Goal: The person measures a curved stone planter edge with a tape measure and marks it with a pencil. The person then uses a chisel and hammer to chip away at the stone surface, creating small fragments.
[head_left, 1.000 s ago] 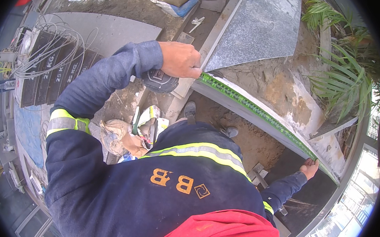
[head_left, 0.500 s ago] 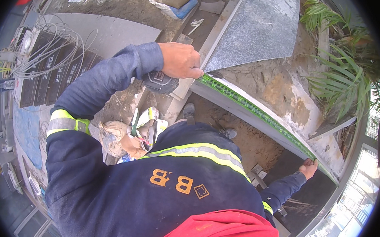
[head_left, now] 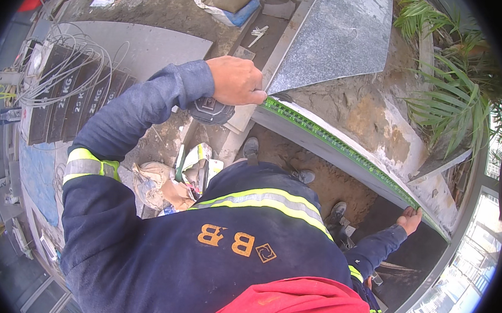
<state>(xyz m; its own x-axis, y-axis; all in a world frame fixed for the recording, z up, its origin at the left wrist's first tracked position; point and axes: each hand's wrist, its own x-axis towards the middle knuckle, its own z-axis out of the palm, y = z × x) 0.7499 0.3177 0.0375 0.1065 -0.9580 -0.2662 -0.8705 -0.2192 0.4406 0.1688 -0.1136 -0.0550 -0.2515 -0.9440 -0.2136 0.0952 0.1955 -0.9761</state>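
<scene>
A green tape measure blade [head_left: 339,146] runs taut along the front edge of a pale stone slab, from the middle of the view down toward the right. At its upper left end my left hand [head_left: 237,81] is closed, thumb and fingers pinching the blade near the corner of a speckled grey stone slab [head_left: 341,38]. My right hand [head_left: 410,220] reaches to the lower right end, its fingers closed over the blade against the slab's edge. Below my left wrist lies a dark, boxy tool [head_left: 212,111], partly covered by the sleeve.
Stacked dark weight blocks [head_left: 72,91] with loose wires stand at left. Crumpled bags [head_left: 168,180] lie beside my body. Palm fronds [head_left: 450,95] hang over the right. Another person's shoe [head_left: 337,211] stands on the ground near my right forearm.
Another person's shoe and dark clothing with reflective strips have come into view at the lower right. Both my hands stay at the tape, almost unmoved.
</scene>
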